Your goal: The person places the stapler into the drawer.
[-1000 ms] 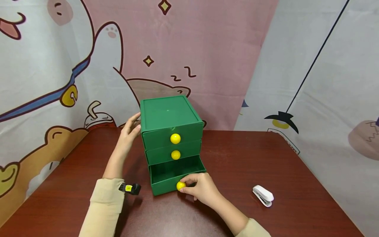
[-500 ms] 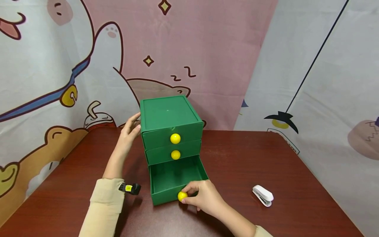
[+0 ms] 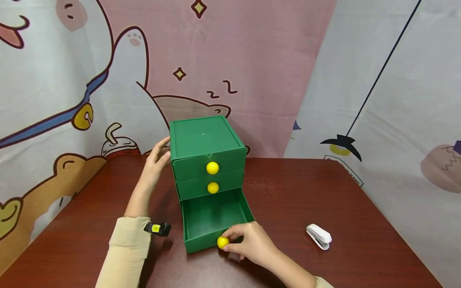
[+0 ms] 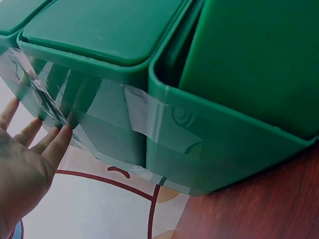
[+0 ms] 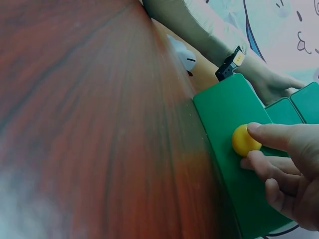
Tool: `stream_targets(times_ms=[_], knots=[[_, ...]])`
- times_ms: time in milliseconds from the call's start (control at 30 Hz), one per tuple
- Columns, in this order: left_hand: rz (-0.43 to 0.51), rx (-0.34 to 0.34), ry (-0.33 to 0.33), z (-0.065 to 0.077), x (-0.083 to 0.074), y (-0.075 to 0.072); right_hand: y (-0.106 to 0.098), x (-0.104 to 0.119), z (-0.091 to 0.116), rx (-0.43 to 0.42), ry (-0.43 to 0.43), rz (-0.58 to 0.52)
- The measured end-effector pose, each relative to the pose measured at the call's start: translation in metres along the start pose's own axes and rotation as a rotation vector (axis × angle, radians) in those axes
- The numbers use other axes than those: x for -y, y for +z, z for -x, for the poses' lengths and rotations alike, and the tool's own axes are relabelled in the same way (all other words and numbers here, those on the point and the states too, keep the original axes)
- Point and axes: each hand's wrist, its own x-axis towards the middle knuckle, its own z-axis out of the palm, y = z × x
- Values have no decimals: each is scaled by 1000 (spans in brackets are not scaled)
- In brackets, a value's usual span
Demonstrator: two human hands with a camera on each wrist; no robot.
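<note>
A green three-drawer cabinet (image 3: 207,138) stands on the table, and its bottom drawer (image 3: 216,214) is pulled out, showing a bare green inside. My right hand (image 3: 252,244) pinches the round yellow knob (image 3: 223,242) of that drawer between thumb and fingers; the right wrist view shows the same knob (image 5: 246,141) at the fingertips. My left hand (image 3: 155,162) rests on the cabinet's left side, fingers straight. In the left wrist view those fingers (image 4: 59,144) touch the side wall, which has clear tape (image 4: 144,114) on it. The upper two drawers are closed, each with a yellow knob (image 3: 212,168).
A white stapler (image 3: 319,237) lies on the dark red wooden table (image 3: 288,192), right of the cabinet. Behind the table hangs a cartoon-printed cloth (image 3: 266,72). A black wrist camera (image 3: 158,229) sits on the left sleeve.
The bottom drawer has slid further out toward me, with my right hand holding its knob throughout. My left hand has stayed at the cabinet's side.
</note>
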Motion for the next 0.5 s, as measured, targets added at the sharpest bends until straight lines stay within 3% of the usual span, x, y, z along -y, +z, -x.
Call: stream_targets(times_ms=[233, 500], knots=[[-9, 1, 2, 0, 1, -1, -17, 1, 7, -22, -109, 105], [-3, 6, 3, 1, 0, 0, -42, -3, 18, -127, -337, 79]])
